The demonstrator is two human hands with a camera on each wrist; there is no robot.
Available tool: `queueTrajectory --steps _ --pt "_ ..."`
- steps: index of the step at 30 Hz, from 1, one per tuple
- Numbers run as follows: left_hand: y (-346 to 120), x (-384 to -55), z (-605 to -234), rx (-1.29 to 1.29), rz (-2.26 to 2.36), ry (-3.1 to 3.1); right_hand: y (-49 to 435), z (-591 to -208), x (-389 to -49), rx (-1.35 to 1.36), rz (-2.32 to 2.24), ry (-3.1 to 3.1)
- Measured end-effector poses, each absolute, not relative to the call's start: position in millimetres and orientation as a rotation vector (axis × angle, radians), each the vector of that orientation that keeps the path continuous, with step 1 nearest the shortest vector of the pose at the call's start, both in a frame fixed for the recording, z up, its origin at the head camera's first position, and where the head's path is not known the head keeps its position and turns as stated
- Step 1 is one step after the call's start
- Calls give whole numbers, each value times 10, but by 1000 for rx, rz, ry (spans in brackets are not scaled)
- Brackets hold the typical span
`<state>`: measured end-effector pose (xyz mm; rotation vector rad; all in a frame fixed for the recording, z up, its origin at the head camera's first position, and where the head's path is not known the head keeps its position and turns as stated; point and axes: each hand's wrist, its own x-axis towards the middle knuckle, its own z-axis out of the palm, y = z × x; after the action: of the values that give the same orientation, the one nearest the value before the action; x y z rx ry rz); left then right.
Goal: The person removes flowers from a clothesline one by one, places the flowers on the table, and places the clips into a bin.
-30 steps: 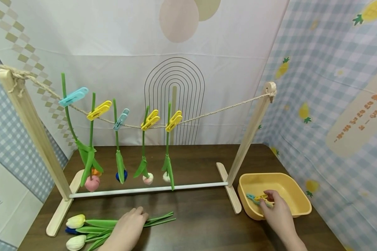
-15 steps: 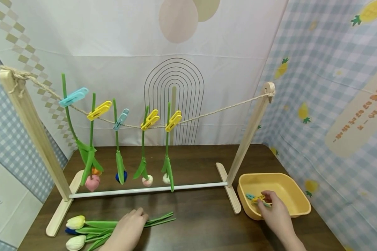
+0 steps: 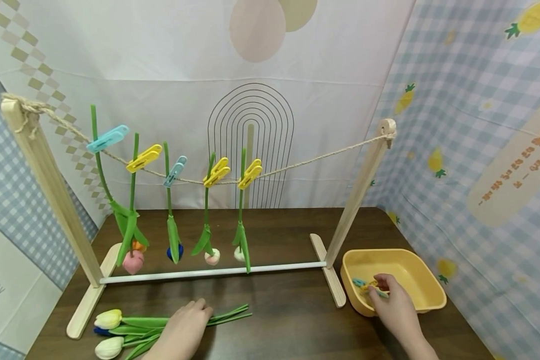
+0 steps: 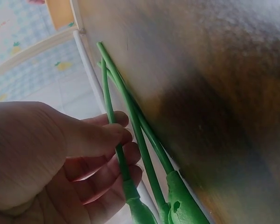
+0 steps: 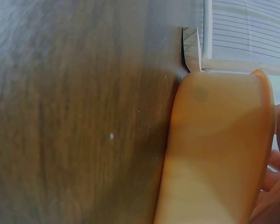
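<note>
My left hand (image 3: pixel 183 325) lies over a bunch of artificial tulips on the table, near the front left. In the left wrist view its thumb and fingers pinch one green tulip stem (image 4: pixel 108 93); other stems run alongside. The bunch shows a yellow tulip head (image 3: pixel 108 318), a white tulip head (image 3: pixel 109 347) and a blue one (image 3: pixel 102 331). My right hand (image 3: pixel 398 306) reaches into the yellow basin (image 3: pixel 425 272), pinching a yellow clothespin (image 3: pixel 368 286). Blue clothespins (image 3: pixel 358 282) lie beside it. In the right wrist view the basin wall hides most of this hand.
Behind stands a wooden frame with a slack rope (image 3: pixel 315 160) between a left post (image 3: pixel 54 195) and a right post (image 3: pixel 360 195). Several tulips hang head down from it by blue and yellow clothespins (image 3: pixel 144 158). A white bar (image 3: pixel 216 272) joins the feet.
My right hand has shifted slightly left and lower inside the basin, the yellow clothespin with it. The left hand stays on the tulip stems.
</note>
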<state>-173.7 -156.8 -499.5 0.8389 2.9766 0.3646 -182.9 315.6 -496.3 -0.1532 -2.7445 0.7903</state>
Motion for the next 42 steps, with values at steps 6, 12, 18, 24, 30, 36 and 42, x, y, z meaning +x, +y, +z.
queueTrajectory --steps 6,12,18,24,30,36,42 --pt "-1576 -1729 -4996 878 426 3004 3143 -4944 -1834 -184 818 -2771" --pt "-1556 -1711 -4966 894 486 3030 3122 -4936 -1841 -138 790 -2713" --pt "-1541 -1699 -4937 900 535 3048 3075 -4914 -1840 -73 755 -2649" --pt "-1527 -1688 -4912 897 572 3066 2997 -4854 -1842 -22 769 -2638" --pt "-1520 -1672 -4886 949 688 3079 2874 -4749 -1843 57 794 -2614" --pt "-1521 -1684 -4824 898 803 3027 2749 -4626 -1861 139 765 -2582" --pt "-1530 -1724 -4679 832 930 3157 2569 -4441 -1895 284 732 -2506"
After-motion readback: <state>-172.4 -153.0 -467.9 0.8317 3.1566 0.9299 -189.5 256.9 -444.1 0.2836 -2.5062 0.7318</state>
